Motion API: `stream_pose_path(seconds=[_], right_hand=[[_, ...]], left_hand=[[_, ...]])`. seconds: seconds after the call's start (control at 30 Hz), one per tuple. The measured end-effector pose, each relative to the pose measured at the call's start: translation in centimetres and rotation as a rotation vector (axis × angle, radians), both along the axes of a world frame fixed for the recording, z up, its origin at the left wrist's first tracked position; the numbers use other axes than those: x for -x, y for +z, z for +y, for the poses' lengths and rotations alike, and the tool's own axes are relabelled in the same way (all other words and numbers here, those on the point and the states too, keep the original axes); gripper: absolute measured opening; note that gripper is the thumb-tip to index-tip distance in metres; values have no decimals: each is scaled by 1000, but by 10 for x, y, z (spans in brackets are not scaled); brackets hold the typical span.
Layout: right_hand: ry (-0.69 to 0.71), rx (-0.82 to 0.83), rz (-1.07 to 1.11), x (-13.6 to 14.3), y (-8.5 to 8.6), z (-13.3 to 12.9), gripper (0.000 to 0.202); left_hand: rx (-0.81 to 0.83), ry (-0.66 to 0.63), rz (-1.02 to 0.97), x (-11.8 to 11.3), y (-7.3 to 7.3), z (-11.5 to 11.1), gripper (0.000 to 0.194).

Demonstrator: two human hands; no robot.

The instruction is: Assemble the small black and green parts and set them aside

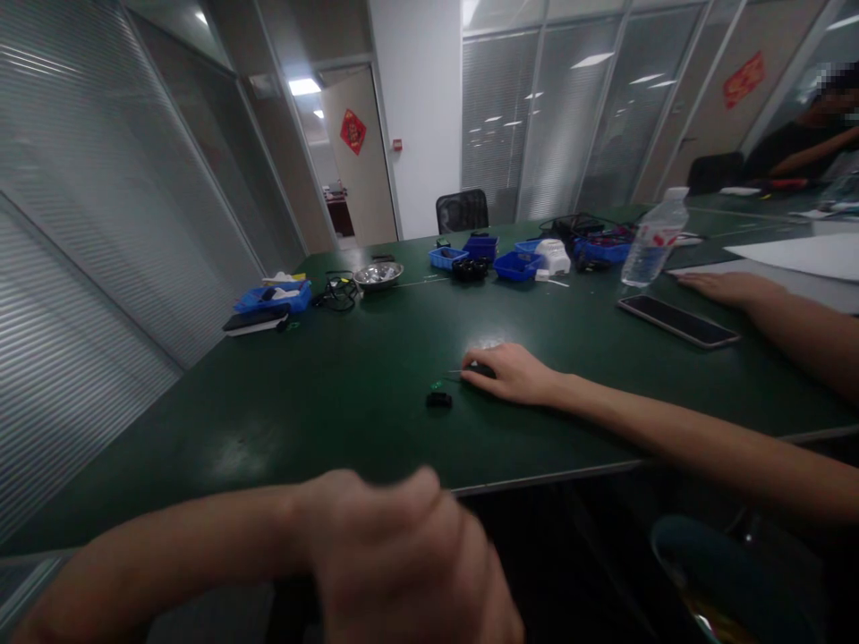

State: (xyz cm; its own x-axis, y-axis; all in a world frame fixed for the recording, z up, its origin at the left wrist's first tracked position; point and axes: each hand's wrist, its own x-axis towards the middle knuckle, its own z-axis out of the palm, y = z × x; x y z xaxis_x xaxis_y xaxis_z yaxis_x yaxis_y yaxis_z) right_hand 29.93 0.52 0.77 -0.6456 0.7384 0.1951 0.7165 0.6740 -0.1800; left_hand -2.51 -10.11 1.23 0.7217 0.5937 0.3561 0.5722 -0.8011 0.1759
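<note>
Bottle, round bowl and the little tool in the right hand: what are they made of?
Bottle: probably clear, shiny plastic; you can see through its sides. Bowl: likely polished metal, silvery with bright glints. Tool: the handle looks black, maybe plastic; its thin shaft may be metal, but too small to be sure.

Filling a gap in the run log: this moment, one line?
right hand: holds dark thin-shafted tool | left hand: blurred, grip unclear | on green table: small black part, green bits near tool tip

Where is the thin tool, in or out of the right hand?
The tool is in the right hand: its dark handle lies within the grip, the thin shaft sticking out.
</note>
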Motion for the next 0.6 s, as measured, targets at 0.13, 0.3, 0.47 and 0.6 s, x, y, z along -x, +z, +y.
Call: stream_pose_path(seconds=[0.13,0.3,0.47,0.6], right_hand=[[7,-15,12,0,-1,0,35],[2,4,9,1,-1,1,35],[5,13,5,0,1,1,37],[13,41,14,-1,2,0,40]], left_hand=[[-34,-15,45,-24,2,39,42],[-67,-32,95,-43,-5,65,36],[-12,-32,118,-21,-9,74,33],[48,90,83,37,-11,109,36]])
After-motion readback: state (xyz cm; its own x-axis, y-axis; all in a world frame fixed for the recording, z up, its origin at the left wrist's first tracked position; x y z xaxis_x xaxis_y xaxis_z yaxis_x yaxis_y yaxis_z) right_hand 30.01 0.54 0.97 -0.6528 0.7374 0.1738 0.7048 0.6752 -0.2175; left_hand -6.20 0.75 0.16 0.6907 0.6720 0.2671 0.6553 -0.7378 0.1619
